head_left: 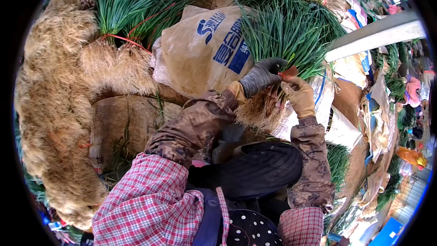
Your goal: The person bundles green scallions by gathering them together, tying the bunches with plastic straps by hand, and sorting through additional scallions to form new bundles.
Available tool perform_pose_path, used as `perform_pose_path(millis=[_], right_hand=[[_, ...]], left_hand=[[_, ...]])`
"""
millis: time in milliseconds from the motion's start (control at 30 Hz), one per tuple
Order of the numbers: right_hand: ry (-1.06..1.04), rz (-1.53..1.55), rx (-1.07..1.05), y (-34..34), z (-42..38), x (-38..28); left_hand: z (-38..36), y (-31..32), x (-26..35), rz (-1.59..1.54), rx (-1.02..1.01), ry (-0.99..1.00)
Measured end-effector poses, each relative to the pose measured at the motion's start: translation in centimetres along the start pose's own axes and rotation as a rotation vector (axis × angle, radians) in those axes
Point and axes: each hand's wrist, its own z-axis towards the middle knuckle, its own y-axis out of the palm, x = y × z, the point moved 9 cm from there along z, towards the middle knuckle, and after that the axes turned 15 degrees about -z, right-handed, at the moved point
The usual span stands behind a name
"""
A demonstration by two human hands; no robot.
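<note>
A bunch of long green leafy stalks with pale, stringy roots lies in front of me, roots toward my body. My left hand, in a grey glove, is wrapped round the bunch just above the roots. My right hand, in a tan glove, pinches at the bunch's right side beside a red strip. The right fingertips touch the strip or lie very near it; which one is hard to make out. A stuffed whitish sack with blue print sits left of the bunch.
Tied bunches with a red band lie at the upper left. A long heap of roots runs down the left side. Flat sacking covers the ground nearer me. A pale metal bar juts in at the right. People are partly visible far right.
</note>
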Motion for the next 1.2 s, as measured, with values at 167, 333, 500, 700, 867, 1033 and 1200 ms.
perform_pose_path(millis=[167,333,500,700,867,1033,1200], right_hand=[[0.094,0.126,-0.052,-0.5,0.8,-0.8],[0.017,0.389,0.013,3.8,0.3,2.2],[0.322,0.368,-0.159,5.6,0.8,4.0],[0.181,0.270,-0.062,6.0,0.6,4.3],[0.176,0.365,-0.009,6.9,0.0,5.4],[0.285,0.304,-0.049,7.2,0.2,5.7],[0.254,0.247,-0.030,5.8,-0.2,4.6]], left_hand=[[-0.3,2.0,3.7,0.589,-0.005,0.084],[-0.8,3.1,5.3,0.858,-0.030,0.346],[1.9,1.1,0.1,0.579,-0.030,0.125],[-0.6,3.0,5.7,0.994,0.031,0.231],[0.3,2.4,3.5,1.061,0.051,0.269],[-0.3,1.9,4.0,0.923,0.022,0.239],[-0.7,1.4,3.3,0.875,-0.030,0.384]])
